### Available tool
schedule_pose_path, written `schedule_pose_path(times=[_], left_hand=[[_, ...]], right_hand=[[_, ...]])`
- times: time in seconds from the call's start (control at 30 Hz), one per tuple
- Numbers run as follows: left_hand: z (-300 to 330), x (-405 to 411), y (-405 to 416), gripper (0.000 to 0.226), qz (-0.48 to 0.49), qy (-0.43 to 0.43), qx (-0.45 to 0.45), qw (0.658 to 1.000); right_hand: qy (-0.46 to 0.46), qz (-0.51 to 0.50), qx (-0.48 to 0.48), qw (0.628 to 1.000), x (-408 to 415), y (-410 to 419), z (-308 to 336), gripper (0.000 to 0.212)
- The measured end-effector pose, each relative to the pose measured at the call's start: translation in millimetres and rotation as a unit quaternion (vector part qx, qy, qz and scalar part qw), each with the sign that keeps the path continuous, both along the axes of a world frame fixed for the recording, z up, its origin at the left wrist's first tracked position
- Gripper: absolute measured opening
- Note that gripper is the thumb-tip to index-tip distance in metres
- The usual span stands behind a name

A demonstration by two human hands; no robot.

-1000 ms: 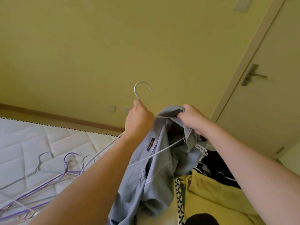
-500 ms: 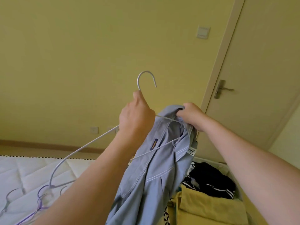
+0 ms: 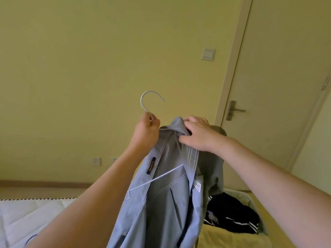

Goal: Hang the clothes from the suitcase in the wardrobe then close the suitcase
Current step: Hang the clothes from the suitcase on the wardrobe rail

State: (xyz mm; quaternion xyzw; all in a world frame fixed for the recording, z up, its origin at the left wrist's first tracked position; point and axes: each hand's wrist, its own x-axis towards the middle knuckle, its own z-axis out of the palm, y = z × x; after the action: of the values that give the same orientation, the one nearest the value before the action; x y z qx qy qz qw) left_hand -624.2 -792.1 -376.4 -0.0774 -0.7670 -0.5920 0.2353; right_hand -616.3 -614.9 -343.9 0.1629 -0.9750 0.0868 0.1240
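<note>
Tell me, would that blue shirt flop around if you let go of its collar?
Probably floppy: the blue shirt droops in soft folds below the hanger. It seems light, since the left hand lifts hanger and shirt by pinching the neck. It might slip off sideways.

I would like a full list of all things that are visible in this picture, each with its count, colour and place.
shirt: one, light blue, held up at centre, draped on the hanger
hanger: one, pale grey wire, hook above the shirt, bar showing inside it
dark garment: one, black with white stripes, lower right, lying on the yellow cloth
yellow cloth: one, yellow, bottom right
mattress: one, white quilted, lower left
wall sockets: two, pale, low on the wall
light switch: one, pale, beside the door frame
door: one, cream, right, shut
door handle: one, metal
left hand: grips the hanger neck
right hand: fingers on the shirt collar
</note>
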Motion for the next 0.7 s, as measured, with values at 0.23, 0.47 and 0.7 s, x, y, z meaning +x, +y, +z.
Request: schedule_pose_path(times=[0.23,0.47,0.7], left_hand=[[-2.1,0.4,17.4,0.048,0.13,0.12,-0.195,0.965],[-68.3,-18.1,15.6,0.024,0.143,-0.085,-0.111,0.98],[-110.7,-46.9,26.1,0.038,-0.134,-0.333,-0.22,0.907]], right_hand=[[0.116,-0.073,-0.091,0.986,-19.3,12.3,-3.5,0.02],[0.148,-0.111,-0.264,0.947,-22.7,33.9,-4.3,0.01],[0.164,-0.135,-0.284,0.935,-16.0,68.6,-4.1,0.014]])
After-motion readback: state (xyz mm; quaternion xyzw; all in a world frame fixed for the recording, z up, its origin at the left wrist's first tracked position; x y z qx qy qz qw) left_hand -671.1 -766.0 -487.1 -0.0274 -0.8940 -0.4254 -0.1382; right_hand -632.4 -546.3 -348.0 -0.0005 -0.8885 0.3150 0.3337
